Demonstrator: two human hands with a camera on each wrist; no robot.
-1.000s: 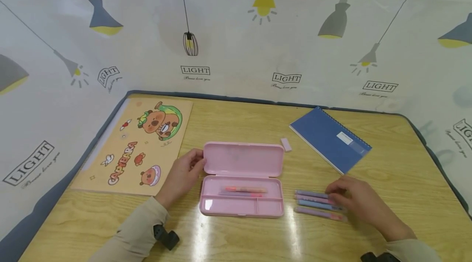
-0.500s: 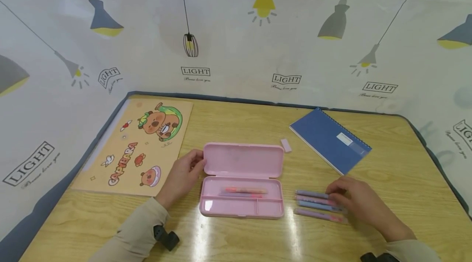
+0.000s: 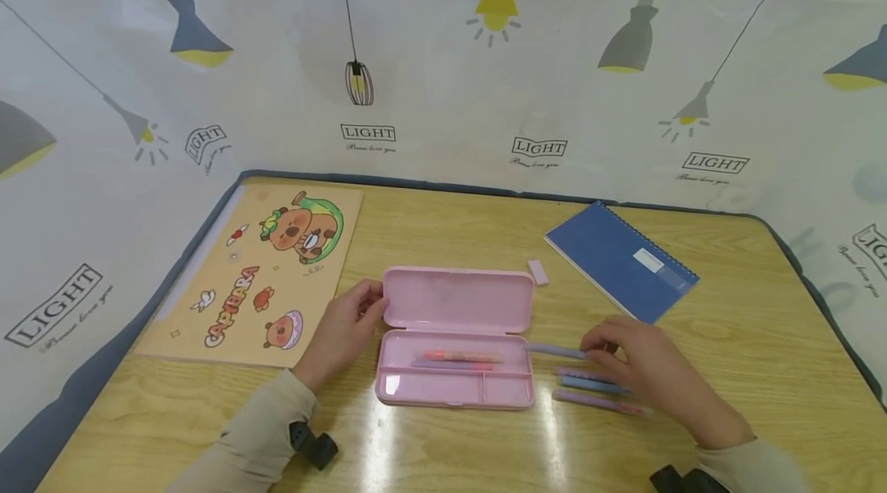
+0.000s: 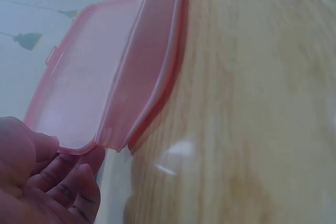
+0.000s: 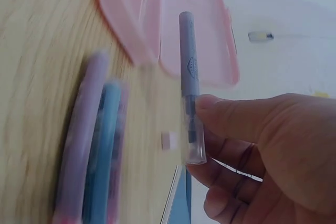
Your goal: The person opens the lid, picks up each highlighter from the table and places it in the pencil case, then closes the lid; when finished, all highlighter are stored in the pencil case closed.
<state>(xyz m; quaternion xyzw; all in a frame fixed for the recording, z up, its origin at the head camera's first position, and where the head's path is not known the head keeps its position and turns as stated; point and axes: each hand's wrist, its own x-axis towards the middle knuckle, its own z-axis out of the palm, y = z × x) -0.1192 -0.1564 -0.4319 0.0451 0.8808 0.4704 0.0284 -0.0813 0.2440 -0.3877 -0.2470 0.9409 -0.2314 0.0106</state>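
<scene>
My right hand (image 3: 644,366) pinches a greyish-purple pen (image 5: 188,56) by its clear cap, thumb on one side and fingers on the other. The pen's far end reaches the right rim of the pink pencil case (image 3: 457,402) in the head view. Below that hand lie a pink pen, a blue pen (image 3: 589,384) and a lilac pen (image 3: 596,402). My left hand (image 3: 349,331) holds the left edge of the raised lid (image 4: 89,77) between thumb and fingers. Inside the case's long rear compartment lie an orange-pink pen (image 3: 460,357) and a purple pen (image 3: 450,365).
A small pink eraser (image 3: 537,273) lies behind the case on the right. The blue spiral notebook (image 3: 617,262) is farther back right. On the left is a capybara folder (image 3: 256,277). A lamp-print sheet (image 3: 430,54) stands behind the table.
My right hand has lifted the greyish-purple pen off the row and carried it left toward the case. The left hand has stayed at the lid.
</scene>
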